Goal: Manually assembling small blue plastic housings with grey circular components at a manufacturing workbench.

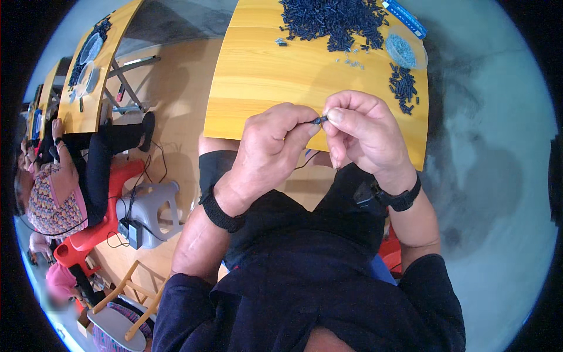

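Over the table's near edge, my left hand (271, 144) pinches a small dark cylindrical piece (318, 121) between thumb and forefinger. My right hand (369, 126) is closed at the other end of that piece, thumb against forefinger. Whether the right fingertips grip the same piece or a tiny separate part is too small to tell. Beyond my hands, a large heap of similar dark pieces (334, 20) lies on the yellow table (252, 76). A smaller pile of them (403, 88) is at the right edge, below a clear round tub (404, 50) of small bluish bits.
Several small shiny bits (352, 63) lie scattered before the big heap. A blue-and-white box (404, 19) sits at the far right corner. To the left are a grey stool (153, 208), red stool (97, 226), cables, another person (61, 188) and a second table (108, 64).
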Demonstrator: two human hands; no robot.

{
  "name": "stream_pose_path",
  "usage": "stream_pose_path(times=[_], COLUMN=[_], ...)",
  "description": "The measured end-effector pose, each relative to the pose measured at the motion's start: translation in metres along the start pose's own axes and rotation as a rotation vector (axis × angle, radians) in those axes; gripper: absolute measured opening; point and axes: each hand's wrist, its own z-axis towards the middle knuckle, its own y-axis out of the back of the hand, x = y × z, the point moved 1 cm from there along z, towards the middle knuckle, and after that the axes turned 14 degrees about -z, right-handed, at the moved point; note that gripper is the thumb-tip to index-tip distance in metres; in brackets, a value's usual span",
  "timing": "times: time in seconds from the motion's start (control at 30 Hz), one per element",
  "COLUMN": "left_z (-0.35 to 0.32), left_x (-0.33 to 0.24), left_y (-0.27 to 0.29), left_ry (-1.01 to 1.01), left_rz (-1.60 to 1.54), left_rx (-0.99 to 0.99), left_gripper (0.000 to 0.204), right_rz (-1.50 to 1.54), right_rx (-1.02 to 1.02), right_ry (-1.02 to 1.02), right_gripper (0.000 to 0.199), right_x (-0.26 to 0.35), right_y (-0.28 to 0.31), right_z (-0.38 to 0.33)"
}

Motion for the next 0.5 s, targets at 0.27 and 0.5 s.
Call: stream_pose_path(times=[0.27,0.5], left_z=[-0.005,-0.011], left_x=[-0.017,-0.028], left_y=[-0.001,-0.002], left_ry=[-0.010,0.012], left_rz=[-0.029,-0.113], left_rx=[-0.026,-0.059], left_gripper=[0.011,0.012], right_rz=[0.025,-0.020], right_rx=[0.027,0.038], right_ry=[0.019,0.026], right_gripper=[0.014,0.014], right_x=[0.012,0.021], right_y=[-0.008,-0.013], right_z=[-0.008,-0.015])
